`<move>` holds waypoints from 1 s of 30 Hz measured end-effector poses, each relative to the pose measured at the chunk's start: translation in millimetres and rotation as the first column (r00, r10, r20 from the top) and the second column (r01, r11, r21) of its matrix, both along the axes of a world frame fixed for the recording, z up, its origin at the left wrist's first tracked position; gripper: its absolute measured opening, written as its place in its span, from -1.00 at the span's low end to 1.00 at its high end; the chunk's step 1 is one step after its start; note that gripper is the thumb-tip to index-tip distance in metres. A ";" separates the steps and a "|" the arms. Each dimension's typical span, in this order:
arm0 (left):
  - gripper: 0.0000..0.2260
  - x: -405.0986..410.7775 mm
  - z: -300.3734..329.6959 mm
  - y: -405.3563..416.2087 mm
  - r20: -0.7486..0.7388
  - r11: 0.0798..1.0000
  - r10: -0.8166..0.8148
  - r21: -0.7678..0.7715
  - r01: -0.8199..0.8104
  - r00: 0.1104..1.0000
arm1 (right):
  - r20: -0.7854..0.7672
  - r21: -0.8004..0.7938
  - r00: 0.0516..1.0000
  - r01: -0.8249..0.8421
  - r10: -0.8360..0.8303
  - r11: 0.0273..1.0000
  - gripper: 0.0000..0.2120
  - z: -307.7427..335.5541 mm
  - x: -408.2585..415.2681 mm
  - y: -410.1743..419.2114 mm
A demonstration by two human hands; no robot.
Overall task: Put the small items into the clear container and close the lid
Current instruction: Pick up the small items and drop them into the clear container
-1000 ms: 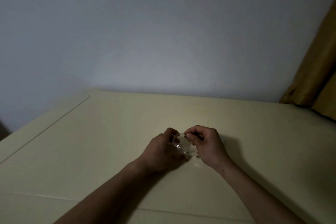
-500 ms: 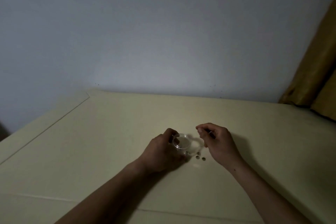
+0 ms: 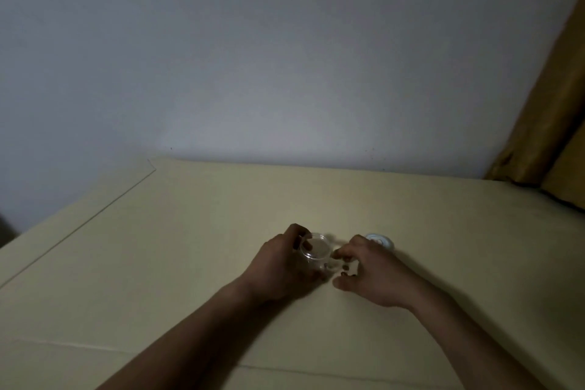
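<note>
Left hand (image 3: 281,266) grips upright clear container (image 3: 315,251), mouth up; right hand (image 3: 372,274) grip apart over small items (image 3: 345,268).

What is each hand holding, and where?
Left hand grips the clear container around its side wall. Right hand reaches for small items; hold unclear.

Left hand (image 3: 281,266) grips clear container (image 3: 316,251); right hand (image 3: 373,272) fingers spread over small items (image 3: 345,268); lid (image 3: 380,240) behind.

- The left hand (image 3: 285,266) curls its fingers around something, forearm slanting in from below.
- The right hand (image 3: 373,272) hovers palm-down, fingers spread and bent, thumb apart.
</note>
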State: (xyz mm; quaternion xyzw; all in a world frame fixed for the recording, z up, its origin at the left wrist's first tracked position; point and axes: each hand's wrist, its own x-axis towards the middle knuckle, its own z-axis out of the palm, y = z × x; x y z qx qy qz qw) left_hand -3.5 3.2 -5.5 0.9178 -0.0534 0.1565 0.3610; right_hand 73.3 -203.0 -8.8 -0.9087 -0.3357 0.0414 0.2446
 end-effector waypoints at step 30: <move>-0.43 1.0 -1.5 0.8 -0.021 1.000 0.018 0.005 -0.018 1.000 | 0.007 0.153 0.996 0.089 -0.091 0.984 -0.88 -1.1 1.1 4.1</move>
